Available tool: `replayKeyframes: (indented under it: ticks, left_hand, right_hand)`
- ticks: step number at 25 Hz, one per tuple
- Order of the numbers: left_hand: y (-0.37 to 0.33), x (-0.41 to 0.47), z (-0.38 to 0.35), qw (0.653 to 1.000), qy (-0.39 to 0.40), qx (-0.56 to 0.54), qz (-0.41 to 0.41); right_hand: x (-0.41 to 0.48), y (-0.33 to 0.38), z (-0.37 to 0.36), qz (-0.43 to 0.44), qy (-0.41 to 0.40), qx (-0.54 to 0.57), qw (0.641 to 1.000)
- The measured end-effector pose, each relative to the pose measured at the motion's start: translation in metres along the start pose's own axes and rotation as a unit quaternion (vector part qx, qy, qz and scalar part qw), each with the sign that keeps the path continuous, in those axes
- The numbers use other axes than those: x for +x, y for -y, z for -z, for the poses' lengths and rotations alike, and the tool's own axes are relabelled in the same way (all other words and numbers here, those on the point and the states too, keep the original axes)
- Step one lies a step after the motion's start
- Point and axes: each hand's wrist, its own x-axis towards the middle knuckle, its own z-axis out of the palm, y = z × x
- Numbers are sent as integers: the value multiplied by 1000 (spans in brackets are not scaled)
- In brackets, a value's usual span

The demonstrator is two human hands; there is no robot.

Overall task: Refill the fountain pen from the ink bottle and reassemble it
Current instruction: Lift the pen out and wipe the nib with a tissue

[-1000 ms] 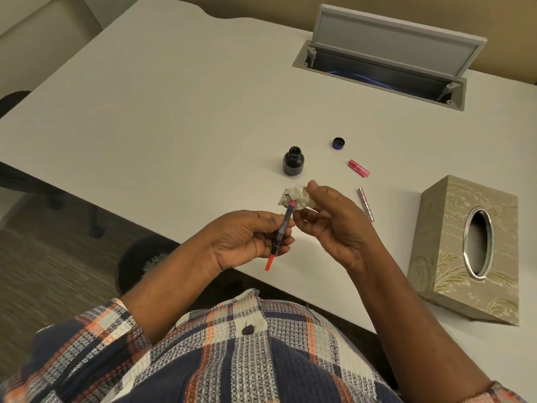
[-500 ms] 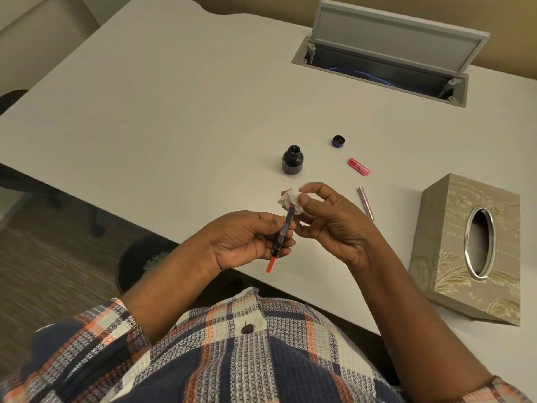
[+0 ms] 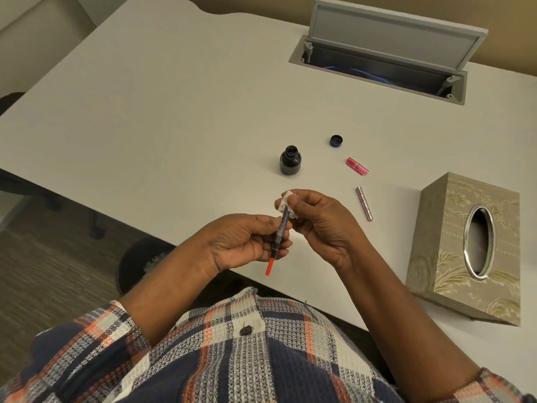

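My left hand grips the pen's inner section with its converter, a dark tube with an orange-red end pointing toward me. My right hand pinches a crumpled white tissue around the far tip of that section, so the nib is hidden. The open ink bottle stands on the white desk just beyond my hands. Its dark blue cap lies farther right. A pink pen cap and a slim metallic pink barrel lie to the right of the bottle.
A patterned tissue box stands at the right near the desk's front edge. An open grey cable hatch with a raised lid sits at the back. A dark bin is on the floor under the desk edge.
My right hand has closed the tissue more tightly over the pen tip and shifted slightly toward my left hand. The left hand keeps its grip in the same place.
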Motion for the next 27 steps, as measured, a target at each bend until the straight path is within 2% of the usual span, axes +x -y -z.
replayKeyframes:
  ticks: [14, 19, 23, 27]
  left_hand:
    - [5, 6, 6, 998, -7, 18, -60]
    - [9, 9, 3, 996, -42, 17, -73]
    - [10, 8, 4, 994, -52, 22, -90]
    - [10, 7, 2, 989, -65, 42, -125]
  right_hand:
    - [5, -3, -3, -7, -69, 9, 998]
    - [4, -6, -6, 0, -86, -5, 996]
    - [3, -3, -6, -38, -85, 75, 993]
    - [8, 5, 8, -86, -133, 201, 967]
